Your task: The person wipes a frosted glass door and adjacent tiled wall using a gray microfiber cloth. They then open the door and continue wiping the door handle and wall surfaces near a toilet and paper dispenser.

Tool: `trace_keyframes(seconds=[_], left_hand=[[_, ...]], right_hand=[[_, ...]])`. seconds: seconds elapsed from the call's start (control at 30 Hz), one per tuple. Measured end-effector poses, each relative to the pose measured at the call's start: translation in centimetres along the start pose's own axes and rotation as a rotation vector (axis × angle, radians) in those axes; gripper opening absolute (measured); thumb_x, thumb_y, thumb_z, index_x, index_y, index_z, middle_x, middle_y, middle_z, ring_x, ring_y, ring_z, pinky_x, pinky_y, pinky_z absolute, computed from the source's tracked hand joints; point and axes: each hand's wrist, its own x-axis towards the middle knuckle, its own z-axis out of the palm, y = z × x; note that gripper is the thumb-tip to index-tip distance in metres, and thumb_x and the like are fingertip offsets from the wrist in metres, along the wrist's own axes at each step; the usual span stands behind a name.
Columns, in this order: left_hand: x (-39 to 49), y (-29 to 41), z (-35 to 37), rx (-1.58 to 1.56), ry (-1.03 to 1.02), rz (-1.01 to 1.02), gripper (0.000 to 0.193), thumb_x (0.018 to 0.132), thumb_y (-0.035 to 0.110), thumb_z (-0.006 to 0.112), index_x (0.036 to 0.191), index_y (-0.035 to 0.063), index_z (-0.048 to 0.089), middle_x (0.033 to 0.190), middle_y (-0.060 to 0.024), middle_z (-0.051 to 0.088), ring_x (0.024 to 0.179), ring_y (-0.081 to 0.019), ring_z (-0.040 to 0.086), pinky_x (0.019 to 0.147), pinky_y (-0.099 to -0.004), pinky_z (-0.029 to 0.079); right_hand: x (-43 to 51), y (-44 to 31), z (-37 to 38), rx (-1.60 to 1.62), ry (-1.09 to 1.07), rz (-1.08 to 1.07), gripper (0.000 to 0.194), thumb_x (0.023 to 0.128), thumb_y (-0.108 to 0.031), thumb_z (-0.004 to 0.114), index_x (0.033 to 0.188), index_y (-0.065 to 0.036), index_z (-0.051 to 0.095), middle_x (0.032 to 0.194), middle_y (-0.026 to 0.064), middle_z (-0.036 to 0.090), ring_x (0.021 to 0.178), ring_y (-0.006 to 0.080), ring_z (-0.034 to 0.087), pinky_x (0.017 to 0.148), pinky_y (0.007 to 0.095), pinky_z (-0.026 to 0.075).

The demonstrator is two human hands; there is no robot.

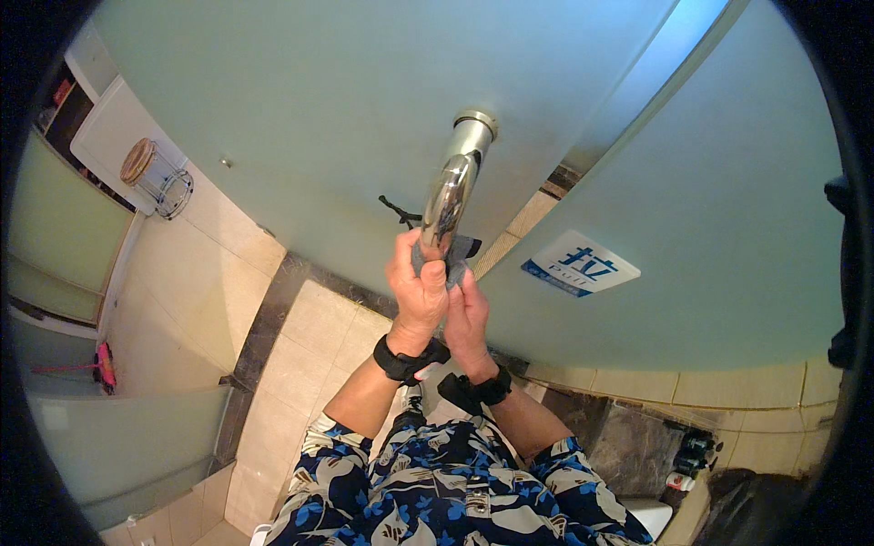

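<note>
A polished metal pull handle (450,191) stands out from a frosted glass door (307,102). Around its near end is a grey cloth (459,263), partly hidden by fingers. My left hand (418,293) wraps the cloth against the handle from the left side, thumb on top. Pinched between the fingertips of my right hand (469,317) is the cloth's lower right edge. A thin black strap (399,210) shows just left of the handle. Both wrists wear black bands.
To the right, another frosted glass panel (717,205) carries a white and blue sign (580,264) with writing. A wood-topped metal stool (158,179) stands at the far left, above a pink-headed tool (105,368). Bottles (693,454) and a black bag (754,508) sit lower right.
</note>
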Motion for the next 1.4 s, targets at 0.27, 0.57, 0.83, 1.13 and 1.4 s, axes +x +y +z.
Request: trace_keyframes(seconds=[0.27, 0.57, 0.83, 1.13, 1.4], left_hand=[[-1.3, 1.2, -1.2, -0.005, -0.026, -0.039, 0.062, 0.087, 0.059, 0.048, 0.101, -0.0015, 0.051, 0.079, -0.0091, 0.059, 0.071, -0.0171, 0.054, 0.064, -0.0308, 0.045], [-4.2, 2.9, -6.1, 0.036, 0.050, -0.058, 0.066, 0.086, 0.066, 0.042, 0.089, -0.0003, 0.048, 0.088, -0.0055, 0.051, 0.080, -0.0145, 0.047, 0.071, -0.0287, 0.043], [-7.7, 5.0, -13.5, -0.070, 0.273, -0.163, 0.068, 0.088, 0.064, 0.037, 0.106, 0.0010, 0.053, 0.093, -0.0065, 0.055, 0.086, -0.0180, 0.055, 0.077, -0.0318, 0.047], [-10.6, 8.0, -18.6, 0.040, 0.471, -0.220, 0.046, 0.097, 0.043, 0.031, 0.116, 0.0046, 0.047, 0.106, -0.0057, 0.054, 0.090, -0.0174, 0.054, 0.077, -0.0347, 0.047], [-10.9, 10.5, -21.3, 0.039, 0.587, -0.215, 0.033, 0.094, 0.031, 0.042, 0.105, 0.0005, 0.049, 0.100, -0.0075, 0.054, 0.093, -0.0180, 0.051, 0.083, -0.0350, 0.042]], right_hand=[[-1.7, -0.9, -0.1, -0.016, -0.018, 0.063, 0.034, 0.092, -0.016, 0.046, 0.119, 0.004, 0.048, 0.090, 0.0131, 0.059, 0.083, 0.0191, 0.055, 0.075, 0.0327, 0.045], [-5.5, -2.2, 0.6, -0.052, -0.174, -0.001, 0.036, 0.091, -0.018, 0.052, 0.116, 0.008, 0.050, 0.090, 0.0153, 0.060, 0.080, 0.0213, 0.057, 0.074, 0.0332, 0.046], [-9.0, -5.8, 0.0, 0.097, -0.488, -0.141, 0.030, 0.089, -0.014, 0.055, 0.116, -0.003, 0.057, 0.092, 0.0200, 0.062, 0.081, 0.0321, 0.061, 0.070, 0.0359, 0.048], [-9.6, -8.1, 0.5, 0.039, -0.518, -0.567, 0.018, 0.074, -0.015, 0.067, 0.088, -0.004, 0.065, 0.064, 0.0106, 0.054, 0.063, 0.0290, 0.054, 0.057, 0.0381, 0.042], [-11.8, -8.1, 4.5, 0.156, -0.694, -0.525, 0.011, 0.076, -0.013, 0.065, 0.080, -0.004, 0.061, 0.059, 0.0092, 0.048, 0.059, 0.0270, 0.050, 0.053, 0.0380, 0.039]])
